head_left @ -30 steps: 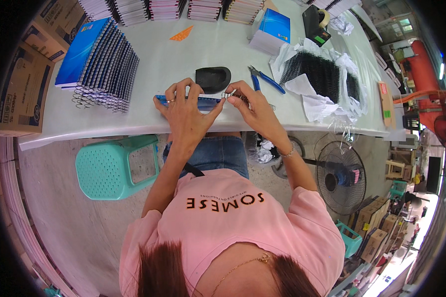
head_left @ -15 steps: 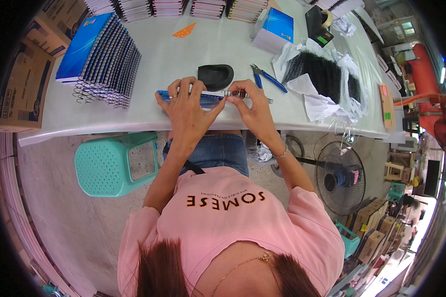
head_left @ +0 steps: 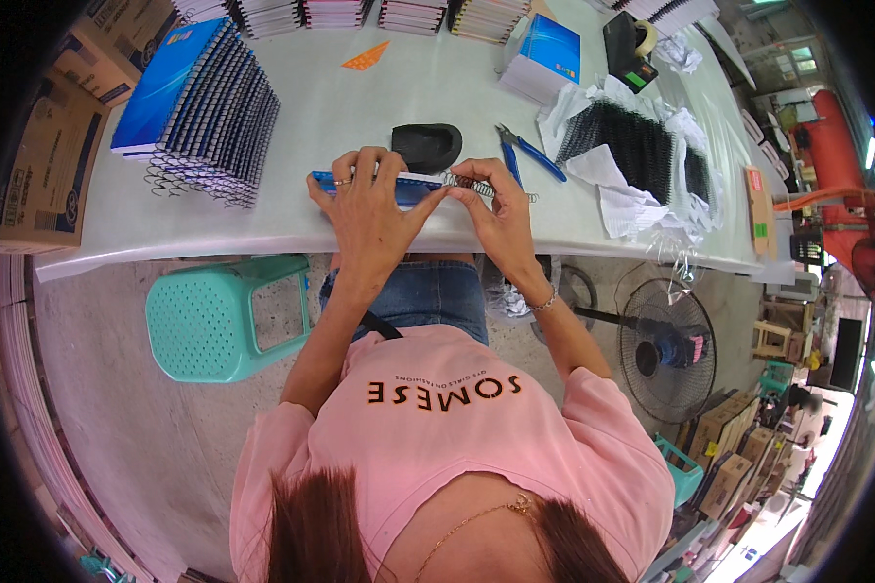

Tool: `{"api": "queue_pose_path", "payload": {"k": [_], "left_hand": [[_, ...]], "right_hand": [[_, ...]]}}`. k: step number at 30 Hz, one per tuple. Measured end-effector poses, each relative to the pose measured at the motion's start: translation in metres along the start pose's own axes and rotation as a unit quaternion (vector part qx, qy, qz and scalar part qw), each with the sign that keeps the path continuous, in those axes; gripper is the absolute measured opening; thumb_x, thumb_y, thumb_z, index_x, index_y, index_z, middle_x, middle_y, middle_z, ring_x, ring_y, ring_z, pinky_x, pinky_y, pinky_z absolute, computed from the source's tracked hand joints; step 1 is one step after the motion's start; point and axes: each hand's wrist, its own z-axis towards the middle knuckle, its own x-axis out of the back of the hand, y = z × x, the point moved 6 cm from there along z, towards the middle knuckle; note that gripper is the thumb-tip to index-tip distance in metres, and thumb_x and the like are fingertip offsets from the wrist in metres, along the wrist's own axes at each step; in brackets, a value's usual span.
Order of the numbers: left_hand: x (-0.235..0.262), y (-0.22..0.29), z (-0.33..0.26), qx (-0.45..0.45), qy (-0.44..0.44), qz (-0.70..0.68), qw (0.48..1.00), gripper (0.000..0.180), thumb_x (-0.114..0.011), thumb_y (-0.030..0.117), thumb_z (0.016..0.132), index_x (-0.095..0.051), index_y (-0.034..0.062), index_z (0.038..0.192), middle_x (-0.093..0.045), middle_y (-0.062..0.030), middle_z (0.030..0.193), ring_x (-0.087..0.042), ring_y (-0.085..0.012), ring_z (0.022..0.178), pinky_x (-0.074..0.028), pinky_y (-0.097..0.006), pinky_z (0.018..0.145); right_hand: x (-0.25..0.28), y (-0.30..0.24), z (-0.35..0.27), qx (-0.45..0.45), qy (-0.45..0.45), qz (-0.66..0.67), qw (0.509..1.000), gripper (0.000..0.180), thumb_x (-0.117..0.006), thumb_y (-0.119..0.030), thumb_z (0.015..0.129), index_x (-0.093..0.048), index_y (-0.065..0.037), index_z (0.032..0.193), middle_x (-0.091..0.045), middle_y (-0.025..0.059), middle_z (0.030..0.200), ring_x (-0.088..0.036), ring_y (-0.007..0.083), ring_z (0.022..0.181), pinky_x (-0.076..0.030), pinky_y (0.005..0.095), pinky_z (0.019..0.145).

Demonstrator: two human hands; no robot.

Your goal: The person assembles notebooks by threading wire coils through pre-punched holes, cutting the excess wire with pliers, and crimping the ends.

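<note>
Blue-covered notebook [head_left: 412,194] in your two hands at the near side of the white table [head_left: 311,107]

Take the notebook as the centre of the dial, with 12 o'clock straight away from you. It sits just inside the table edge, its long side running from 9 to 3 o'clock. Your left hand [head_left: 369,222] grasps it from above, fingers spread over the far side and the thumb pressed along the near side toward the right corner. Your right hand [head_left: 502,216] pinches a dark wire coil [head_left: 469,182] at that corner, thumb and forefinger bent around it; the free end sticks out at 3 o'clock. How many turns run through the holes, you cannot tell, since your fingers cover that part. Your two thumb tips nearly meet.

A black dish [head_left: 426,148] lies just past 12 o'clock, close to your left fingertips. Blue-handled pliers [head_left: 540,161] lie between 2 and 3, near your right hand. Just before 3 o'clock, a heap of black coils [head_left: 612,146] rests on crumpled white paper [head_left: 627,209]. Farther off, you have a blue-topped pad stack [head_left: 552,47] between 1 and 2, a black tape dispenser [head_left: 620,44] at 2, and an orange piece [head_left: 367,55] between 11 and 12. Near 10 o'clock stands a pile of wire-bound notebooks [head_left: 219,107], coil ends poking out toward you. Beyond the table edge, a green stool [head_left: 199,321] is at 8 and a fan [head_left: 651,352] at 4.
</note>
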Motion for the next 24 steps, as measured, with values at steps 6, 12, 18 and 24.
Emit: {"api": "queue_pose_path", "payload": {"k": [6,12,18,24], "left_hand": [[0.001,0.0,-0.002,0.0,0.002,0.007,1.0,0.054,-0.075,0.058,0.071,-0.062,0.0137,0.099,-0.055,-0.0005,0.109,-0.046,-0.0244,0.116,-0.025,-0.068,0.097],[0.001,0.0,-0.001,0.002,-0.001,0.009,1.0,0.055,-0.074,0.059,0.071,-0.062,0.0134,0.099,-0.055,-0.0002,0.109,-0.046,-0.0242,0.116,-0.025,-0.068,0.098],[0.002,-0.002,-0.001,0.007,-0.035,-0.002,0.999,0.053,-0.072,0.058,0.074,-0.062,0.0137,0.101,-0.055,-0.0005,0.11,-0.046,-0.0246,0.116,-0.023,-0.07,0.098],[0.016,-0.012,0.0,0.041,0.017,-0.149,0.988,0.05,-0.081,0.038,0.073,-0.058,0.0122,0.109,-0.044,-0.0105,0.124,-0.044,-0.0313,0.119,-0.031,-0.056,0.101]], "right_hand": [[0.001,-0.017,0.002,0.027,-0.021,-0.093,0.995,0.018,-0.064,-0.003,0.085,-0.064,-0.002,0.104,-0.064,0.0108,0.099,-0.061,0.026,0.094,-0.045,0.0345,0.086],[0.0,-0.022,0.002,0.082,-0.052,-0.165,0.982,0.017,-0.061,-0.006,0.088,-0.063,-0.004,0.105,-0.061,0.0094,0.096,-0.057,0.0277,0.092,-0.039,0.0374,0.087],[-0.004,-0.03,0.0,0.072,-0.052,-0.197,0.976,0.014,-0.058,-0.009,0.091,-0.061,-0.006,0.104,-0.059,0.0086,0.091,-0.055,0.027,0.091,-0.036,0.0391,0.084],[-0.002,-0.037,0.005,0.101,-0.033,-0.268,0.958,0.009,-0.059,-0.013,0.092,-0.062,-0.007,0.098,-0.057,0.0062,0.087,-0.054,0.0256,0.086,-0.035,0.0383,0.083]]}}
